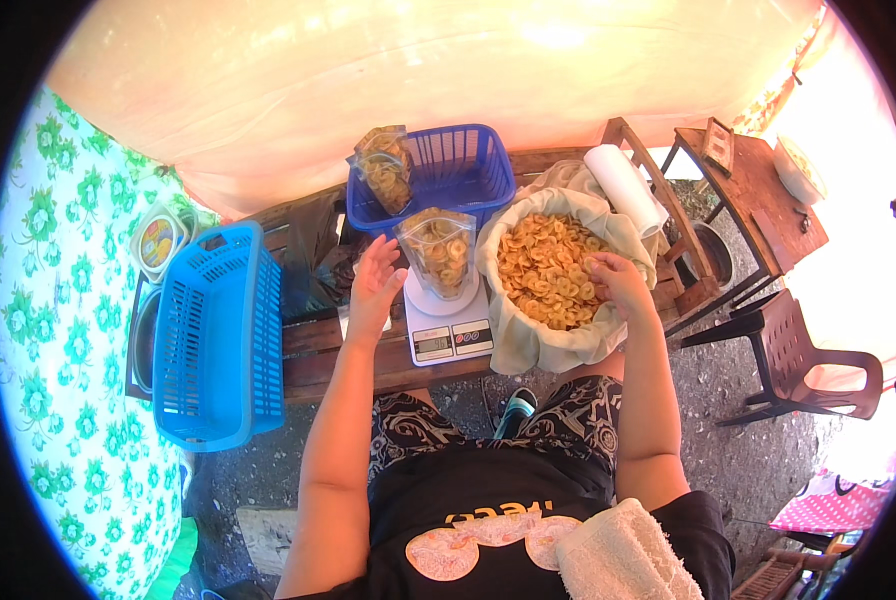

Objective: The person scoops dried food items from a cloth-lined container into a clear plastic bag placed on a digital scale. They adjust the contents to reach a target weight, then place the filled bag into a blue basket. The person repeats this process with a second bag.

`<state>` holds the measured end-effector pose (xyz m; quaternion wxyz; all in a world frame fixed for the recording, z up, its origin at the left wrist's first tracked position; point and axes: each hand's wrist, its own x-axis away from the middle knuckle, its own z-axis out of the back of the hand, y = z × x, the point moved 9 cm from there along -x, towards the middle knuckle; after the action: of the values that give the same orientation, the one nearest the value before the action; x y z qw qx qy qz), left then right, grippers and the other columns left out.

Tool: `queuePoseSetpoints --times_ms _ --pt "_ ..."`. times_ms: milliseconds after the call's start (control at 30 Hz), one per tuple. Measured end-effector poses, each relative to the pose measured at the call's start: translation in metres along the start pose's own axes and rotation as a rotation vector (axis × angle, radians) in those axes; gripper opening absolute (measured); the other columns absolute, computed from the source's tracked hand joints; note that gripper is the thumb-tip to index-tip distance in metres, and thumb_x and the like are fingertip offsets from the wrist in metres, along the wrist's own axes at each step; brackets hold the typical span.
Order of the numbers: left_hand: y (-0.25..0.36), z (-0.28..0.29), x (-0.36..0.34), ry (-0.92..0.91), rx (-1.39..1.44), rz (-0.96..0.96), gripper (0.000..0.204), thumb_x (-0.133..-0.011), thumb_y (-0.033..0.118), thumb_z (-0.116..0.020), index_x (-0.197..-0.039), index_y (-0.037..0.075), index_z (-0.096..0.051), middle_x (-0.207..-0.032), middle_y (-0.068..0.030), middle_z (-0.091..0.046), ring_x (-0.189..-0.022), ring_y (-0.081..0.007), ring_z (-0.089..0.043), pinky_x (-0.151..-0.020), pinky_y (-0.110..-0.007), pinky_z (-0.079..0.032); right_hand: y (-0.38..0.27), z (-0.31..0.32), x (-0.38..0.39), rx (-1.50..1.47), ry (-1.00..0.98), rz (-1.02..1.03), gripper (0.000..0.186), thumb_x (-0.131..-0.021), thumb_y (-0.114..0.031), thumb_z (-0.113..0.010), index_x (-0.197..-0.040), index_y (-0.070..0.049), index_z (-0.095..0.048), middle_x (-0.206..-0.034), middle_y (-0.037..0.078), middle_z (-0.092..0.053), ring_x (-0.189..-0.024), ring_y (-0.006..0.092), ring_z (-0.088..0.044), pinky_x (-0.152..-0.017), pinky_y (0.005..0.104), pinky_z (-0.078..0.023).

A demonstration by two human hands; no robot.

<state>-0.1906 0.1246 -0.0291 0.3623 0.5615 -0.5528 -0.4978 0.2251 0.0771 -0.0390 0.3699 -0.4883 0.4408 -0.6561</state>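
A clear pouch partly filled with banana chips stands upright on a white digital kitchen scale. My left hand is beside the pouch's left edge, fingers apart and holding nothing. To the right of the scale, a cloth-lined round container holds a large heap of banana chips. Over the heap's right side, my right hand has its fingers bent together in a pinch on banana chips; how many is hidden.
Behind the scale, a dark blue basket holds filled pouches. A light blue basket stands left on the slatted wooden bench. A white roll lies behind the container. A brown plastic chair and wooden table stand right.
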Motion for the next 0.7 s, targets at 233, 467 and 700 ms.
queuePoseSetpoints --times_ms 233,467,700 --pt "0.001 0.007 0.003 0.028 -0.017 -0.003 0.072 -0.088 0.016 -0.072 -0.148 0.006 -0.034 -0.145 -0.0156 -0.044 -0.133 -0.0252 -0.043 -0.111 -0.039 -0.033 -0.001 -0.007 -0.006 0.397 -0.041 0.272 0.035 -0.087 -0.004 -0.067 -0.121 -0.002 -0.062 -0.097 0.004 -0.062 -0.086 0.0124 -0.060 -0.074 0.0259 -0.051" --pt "-0.001 0.001 0.000 0.012 -0.053 -0.011 0.072 -0.088 0.017 -0.072 -0.148 0.005 -0.034 -0.145 -0.0152 -0.044 -0.134 -0.0257 -0.041 -0.112 -0.040 -0.031 -0.081 -0.046 0.021 0.269 0.036 0.501 0.023 -0.088 -0.004 -0.067 -0.110 0.002 -0.067 -0.095 0.004 -0.066 -0.091 0.0119 -0.062 -0.082 0.0257 -0.050" --pt "0.000 -0.018 -0.009 -0.027 -0.068 -0.064 0.072 -0.089 0.020 -0.072 -0.148 0.004 -0.034 -0.146 -0.0158 -0.043 -0.136 -0.0263 -0.040 -0.113 -0.042 -0.029 -0.198 -0.187 0.065 0.286 -0.200 0.956 0.015 -0.088 -0.002 -0.064 -0.102 -0.003 -0.069 -0.097 0.006 -0.065 -0.090 0.0174 -0.064 -0.080 0.0287 -0.050"
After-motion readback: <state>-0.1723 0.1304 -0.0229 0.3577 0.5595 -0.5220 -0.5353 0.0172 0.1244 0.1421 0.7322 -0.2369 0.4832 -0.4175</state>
